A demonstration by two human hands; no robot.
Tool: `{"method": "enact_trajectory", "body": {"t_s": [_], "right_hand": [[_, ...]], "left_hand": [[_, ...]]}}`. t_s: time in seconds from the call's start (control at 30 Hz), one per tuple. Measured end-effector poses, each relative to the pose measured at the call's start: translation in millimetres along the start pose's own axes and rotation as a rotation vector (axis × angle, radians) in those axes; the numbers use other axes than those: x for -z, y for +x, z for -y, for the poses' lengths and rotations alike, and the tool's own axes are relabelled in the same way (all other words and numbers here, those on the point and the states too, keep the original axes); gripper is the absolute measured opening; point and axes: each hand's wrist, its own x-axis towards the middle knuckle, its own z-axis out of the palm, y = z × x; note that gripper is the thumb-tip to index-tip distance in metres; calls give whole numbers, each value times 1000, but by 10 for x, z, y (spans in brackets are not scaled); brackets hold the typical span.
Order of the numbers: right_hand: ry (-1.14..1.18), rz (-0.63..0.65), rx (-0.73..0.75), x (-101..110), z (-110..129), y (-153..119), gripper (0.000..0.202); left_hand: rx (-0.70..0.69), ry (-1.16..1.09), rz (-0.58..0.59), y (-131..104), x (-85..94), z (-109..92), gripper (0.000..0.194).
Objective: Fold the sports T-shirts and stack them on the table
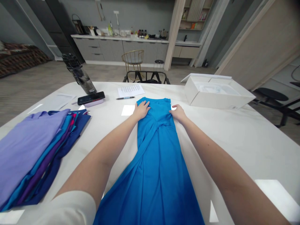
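Note:
A bright blue garment [161,150] lies lengthwise on the white table, its narrow end away from me and its wide, creased part running off the near edge of the view. My left hand [142,110] rests on its upper left part, palm down with the fingers spread. At the upper right edge, my right hand [178,113] has its fingertips pinched on the cloth. To the left is a stack of folded garments [30,140], lilac on top, with blue, purple and navy layers below.
On the table [234,140] stand an open white box [211,93] at the right and a dark bottle [82,78] at the left. A phone [91,98], a pen [125,98] and a printed sheet [131,90] lie beyond the stack. Chairs stand past the far edge.

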Motion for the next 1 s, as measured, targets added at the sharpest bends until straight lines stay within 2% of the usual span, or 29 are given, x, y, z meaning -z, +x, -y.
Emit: {"method": "enact_trajectory", "body": {"t_s": [0.1, 0.2, 0.23, 0.3, 0.37, 0.43, 0.57, 0.67, 0.8, 0.9, 1.0], "right_hand": [[-258, -76, 74, 7, 13, -201, 41], [-340, -189, 269, -38, 89, -469, 34], [-359, -190, 357, -65, 116, -563, 31], [-382, -94, 531, -133, 152, -743, 28], [-386, 34, 637, -206, 153, -895, 28], [-391, 68, 642, -263, 124, -997, 30], [-442, -6, 501, -281, 55, -1073, 37], [-488, -35, 486, -245, 57, -1160, 39], [-498, -40, 667, -231, 154, -1499, 33], [-441, 96, 800, -265, 264, -1856, 26], [-409, 232, 852, -315, 355, -2178, 23]], "left_hand": [[-51, -14, -90, -140, -3, -69, 54], [-155, -52, -123, -366, 17, -230, 50], [-185, -69, -117, -458, 25, -289, 48], [-220, -96, -98, -655, 47, -389, 42], [-231, -114, -77, -862, 76, -448, 35], [-231, -122, -59, -1066, 106, -459, 32], [-243, -117, -23, -1443, 150, -395, 36], [-234, -118, -8, -1706, 197, -345, 37], [-190, -142, -12, -2079, 360, -358, 32], [-121, -114, 3, -2385, 528, -421, 30], [-60, -62, 64, -2682, 655, -491, 28]]}}
